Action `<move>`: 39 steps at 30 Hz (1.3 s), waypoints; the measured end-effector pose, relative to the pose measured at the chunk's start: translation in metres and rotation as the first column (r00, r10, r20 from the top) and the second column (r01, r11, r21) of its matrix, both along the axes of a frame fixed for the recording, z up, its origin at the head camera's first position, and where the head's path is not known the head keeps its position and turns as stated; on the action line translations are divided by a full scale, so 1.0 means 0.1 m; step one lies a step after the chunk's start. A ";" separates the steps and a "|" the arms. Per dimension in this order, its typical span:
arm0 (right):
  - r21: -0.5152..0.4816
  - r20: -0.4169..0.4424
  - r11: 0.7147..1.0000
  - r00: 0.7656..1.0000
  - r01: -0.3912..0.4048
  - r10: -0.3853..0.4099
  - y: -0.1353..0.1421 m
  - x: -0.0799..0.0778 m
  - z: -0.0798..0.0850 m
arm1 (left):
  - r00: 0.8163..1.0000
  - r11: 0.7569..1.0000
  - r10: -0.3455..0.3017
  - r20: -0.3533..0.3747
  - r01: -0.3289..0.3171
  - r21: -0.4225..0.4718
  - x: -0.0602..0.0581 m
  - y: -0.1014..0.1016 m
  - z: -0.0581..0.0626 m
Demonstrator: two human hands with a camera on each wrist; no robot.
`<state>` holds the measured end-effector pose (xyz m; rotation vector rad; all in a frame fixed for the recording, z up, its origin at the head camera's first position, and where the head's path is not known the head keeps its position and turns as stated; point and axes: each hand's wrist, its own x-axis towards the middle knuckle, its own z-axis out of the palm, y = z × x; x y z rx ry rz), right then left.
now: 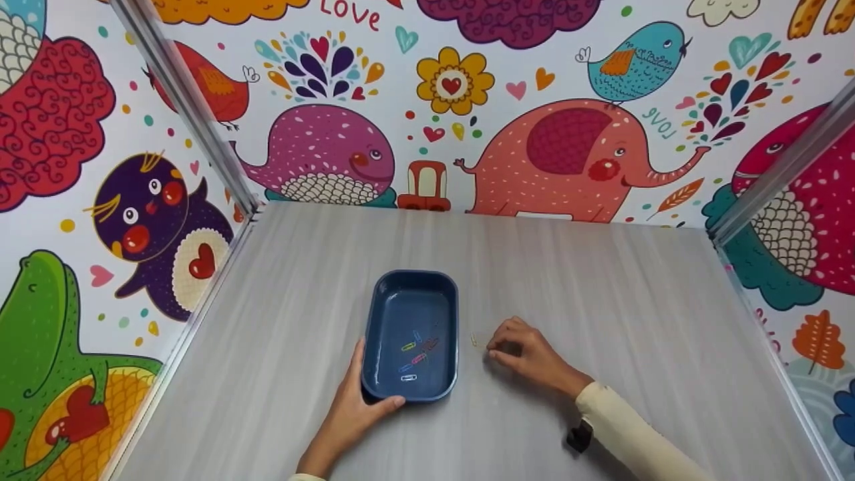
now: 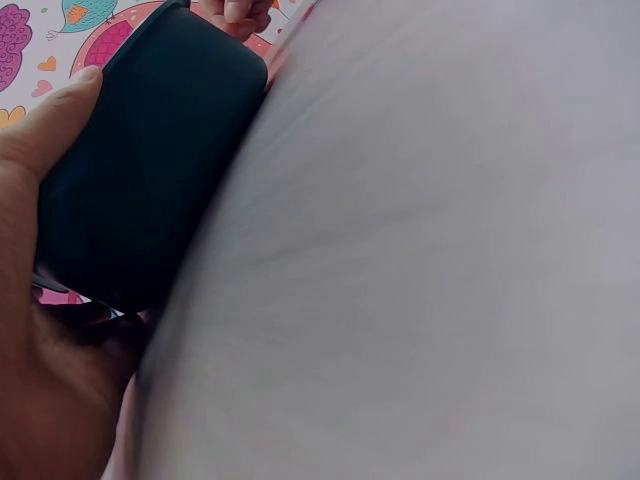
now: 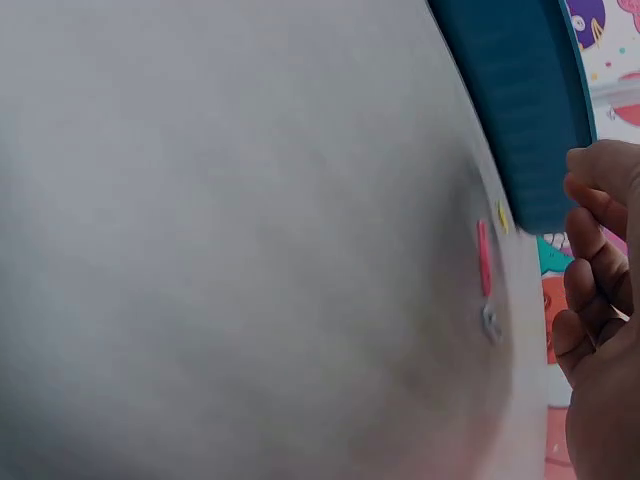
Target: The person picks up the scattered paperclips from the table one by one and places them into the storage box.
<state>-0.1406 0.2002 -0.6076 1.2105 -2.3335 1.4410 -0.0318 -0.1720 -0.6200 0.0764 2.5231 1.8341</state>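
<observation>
Left hand point(image 1: 351, 407) gripping the blue tray point(image 1: 411, 310) at its near-left corner; right hand point(image 1: 531, 354), fingers bent (pinching something? can't tell), beside the yellow clip point(image 3: 502, 217) on the table point(image 1: 588, 287), right of the tray, whose wall separates it from the coloured clips point(image 1: 419, 359) inside.

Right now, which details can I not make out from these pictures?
Whether the right hand holds anything: in the head view, the hand itself hides this.
The exact number of paper clips in the blue tray: too small in the head view.
The tray's contents in the left wrist view: hidden by its wall.
The exact shape of the pink item, right wrist view: blurred.
</observation>
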 end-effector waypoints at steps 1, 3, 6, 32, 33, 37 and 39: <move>-0.003 0.012 1.000 1.000 0.014 -0.014 0.02 0.01 -0.01 | 1.000 1.000 0.001 0.000 -0.001 0.000 0.00 0.00 0.00; -0.003 0.039 0.999 0.998 0.042 -0.042 0.06 0.02 -0.03 | 1.000 1.000 0.001 0.001 -0.001 -0.001 0.00 0.00 0.00; -0.002 0.081 0.997 0.993 0.081 -0.081 0.10 0.06 -0.06 | 1.000 1.000 0.001 -0.003 -0.001 -0.002 0.00 0.00 0.00; -0.003 -0.132 0.989 0.981 0.146 -0.145 0.37 0.16 -0.29 | 1.000 1.000 0.003 0.022 -0.003 -0.022 -0.01 0.00 0.01; 0.008 -0.157 0.990 0.977 0.144 -0.141 0.38 0.16 -0.29 | 1.000 1.000 0.004 0.021 -0.003 -0.022 -0.01 0.00 0.01; 0.035 -0.234 0.989 0.963 0.145 -0.133 0.39 0.17 -0.29 | 1.000 1.000 0.005 0.019 -0.004 -0.022 0.00 0.00 0.00; 0.041 -0.263 0.989 0.956 0.142 -0.126 0.39 0.17 -0.29 | 1.000 1.000 0.006 0.021 -0.005 -0.022 0.00 0.00 0.00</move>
